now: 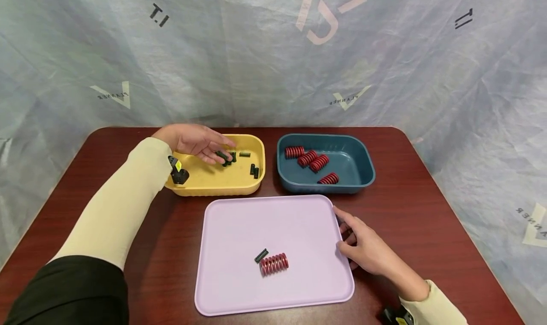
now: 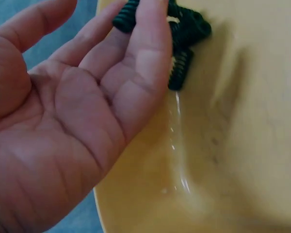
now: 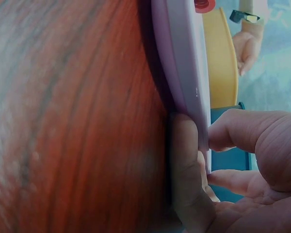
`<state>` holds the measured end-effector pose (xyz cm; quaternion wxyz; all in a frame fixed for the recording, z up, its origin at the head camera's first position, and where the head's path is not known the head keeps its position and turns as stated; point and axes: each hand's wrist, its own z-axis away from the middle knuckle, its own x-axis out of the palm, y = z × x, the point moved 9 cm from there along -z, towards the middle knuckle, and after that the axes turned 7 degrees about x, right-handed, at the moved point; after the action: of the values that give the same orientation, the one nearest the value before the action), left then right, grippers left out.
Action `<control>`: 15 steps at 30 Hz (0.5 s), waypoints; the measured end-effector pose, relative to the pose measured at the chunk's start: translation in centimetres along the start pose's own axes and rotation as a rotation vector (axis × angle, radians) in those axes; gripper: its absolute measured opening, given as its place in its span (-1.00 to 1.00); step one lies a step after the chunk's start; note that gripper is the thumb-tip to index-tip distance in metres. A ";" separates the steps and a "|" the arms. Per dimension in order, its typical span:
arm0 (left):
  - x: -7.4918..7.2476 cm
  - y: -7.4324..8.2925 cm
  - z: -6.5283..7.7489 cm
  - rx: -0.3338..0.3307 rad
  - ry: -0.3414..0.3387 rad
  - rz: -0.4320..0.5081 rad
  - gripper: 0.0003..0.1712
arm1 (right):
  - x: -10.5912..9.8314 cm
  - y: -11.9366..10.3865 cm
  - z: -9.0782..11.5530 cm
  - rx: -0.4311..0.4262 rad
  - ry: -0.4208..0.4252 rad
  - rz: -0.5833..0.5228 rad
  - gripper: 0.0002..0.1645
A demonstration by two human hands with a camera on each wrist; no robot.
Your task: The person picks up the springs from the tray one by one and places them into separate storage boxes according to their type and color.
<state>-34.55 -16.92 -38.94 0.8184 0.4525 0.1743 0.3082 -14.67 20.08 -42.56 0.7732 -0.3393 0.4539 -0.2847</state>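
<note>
My left hand (image 1: 198,142) is over the yellow bin (image 1: 205,190), palm partly turned up and fingers extended. Small dark green springs (image 1: 226,162) lie in the bin by its fingertips; in the left wrist view one green spring (image 2: 126,17) shows partly behind the fingers. The right hand (image 1: 367,246) grips the right edge of the lilac tray (image 1: 239,220). Seen from the right wrist, the thumb is against the rim and a finger (image 3: 184,145) reaches along its underside. On the tray, a large red spring (image 1: 274,264) sits beside a small green spring (image 1: 261,255).
A dark teal bin (image 1: 350,159) with several red springs (image 1: 319,163) stands right of the yellow one, behind the tray. All rest on a reddish-brown wooden table (image 1: 410,197). A grey printed cloth (image 1: 256,54) hangs behind the table.
</note>
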 end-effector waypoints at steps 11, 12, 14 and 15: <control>0.0 -1.2 -0.4 -0.041 -0.051 0.020 -0.40 | 0.0 0.0 -0.1 -0.012 0.006 0.007 -0.06; 0.0 -1.2 -0.4 -0.044 -0.050 0.025 -0.40 | 0.0 0.0 0.0 -0.012 0.006 0.006 -0.06; 0.0 -1.2 -0.4 -0.046 -0.049 0.040 -0.40 | 0.0 -0.1 0.0 -0.012 0.009 0.006 -0.06; 0.0 -1.2 -0.3 -0.045 -0.046 0.046 -0.40 | 0.0 -0.1 0.0 -0.011 0.008 0.006 -0.06</control>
<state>-34.32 -17.17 -40.11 0.8249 0.4448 0.1378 0.3205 -14.71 20.04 -42.53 0.7704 -0.3410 0.4595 -0.2812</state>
